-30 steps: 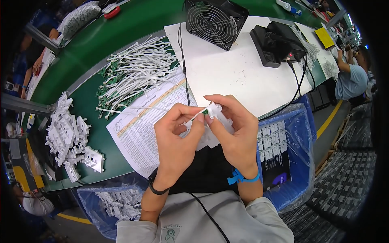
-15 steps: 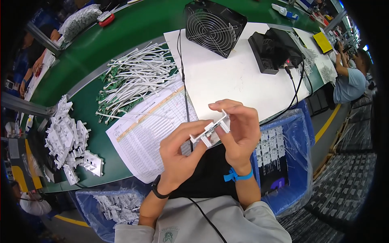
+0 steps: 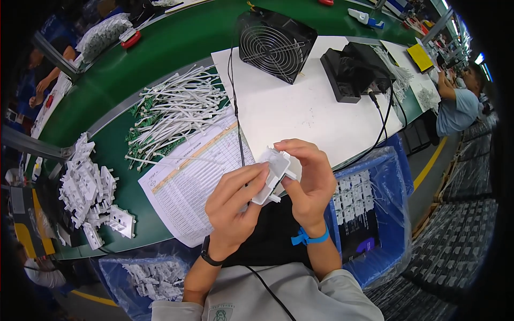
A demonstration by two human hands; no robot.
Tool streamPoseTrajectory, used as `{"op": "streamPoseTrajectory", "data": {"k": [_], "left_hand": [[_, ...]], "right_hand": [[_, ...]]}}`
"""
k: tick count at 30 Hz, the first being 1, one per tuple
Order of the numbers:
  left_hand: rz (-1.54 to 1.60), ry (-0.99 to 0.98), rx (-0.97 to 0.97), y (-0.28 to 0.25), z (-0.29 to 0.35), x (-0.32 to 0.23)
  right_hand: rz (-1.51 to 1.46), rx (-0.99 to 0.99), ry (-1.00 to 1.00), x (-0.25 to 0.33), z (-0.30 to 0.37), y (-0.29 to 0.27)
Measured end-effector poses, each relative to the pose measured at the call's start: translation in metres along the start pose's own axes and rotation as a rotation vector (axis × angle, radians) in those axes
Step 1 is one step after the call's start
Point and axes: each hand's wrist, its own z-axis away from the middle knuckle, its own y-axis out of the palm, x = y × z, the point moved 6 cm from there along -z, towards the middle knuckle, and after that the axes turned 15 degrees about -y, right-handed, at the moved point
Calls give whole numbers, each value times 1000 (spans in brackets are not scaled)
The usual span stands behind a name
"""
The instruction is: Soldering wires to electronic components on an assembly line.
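Between my two hands is a white plastic housing (image 3: 274,174), its broad pale face tilted up toward me. My left hand (image 3: 235,200) grips its left side, fingertips pressed on the face. On the opposite edge, my right hand (image 3: 310,182) pinches it with thumb and fingers. Both hands are above the near edge of the bench, just in front of a printed form (image 3: 187,187). A bundle of white cables with small green circuit boards (image 3: 182,107) lies beyond the form. Similar white plastic parts (image 3: 88,184) are heaped at the left.
A black fan (image 3: 276,45) and a black power unit (image 3: 358,69) stand on white sheeting (image 3: 289,112) at the back. Blue lined bins (image 3: 393,235) flank me, holding white parts. Black cords cross the bench. Another person (image 3: 460,101) sits at far right.
The white housing has been turned in my hands, from nearly edge-on to its broad face showing. My left fingers now lie over that face. Both hands have shifted slightly.
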Motion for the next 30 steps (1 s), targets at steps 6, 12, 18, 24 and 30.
{"op": "streamPoseTrajectory", "data": {"k": [6, 12, 18, 24, 30], "left_hand": [[-25, 40, -37, 3, 2, -3], [112, -73, 1, 7, 4, 8], [87, -179, -10, 7, 2, 18], [12, -161, -31, 14, 0, 28], [-96, -106, -68, 20, 1, 30]], "right_hand": [[-35, -20, 32, 1, 2, -2], [37, 3, 30, 2, 2, -3], [320, -119, -18, 9, 1, -7], [124, -192, 313, -6, 22, -3], [-33, -184, 603, -19, 27, 5]]}}
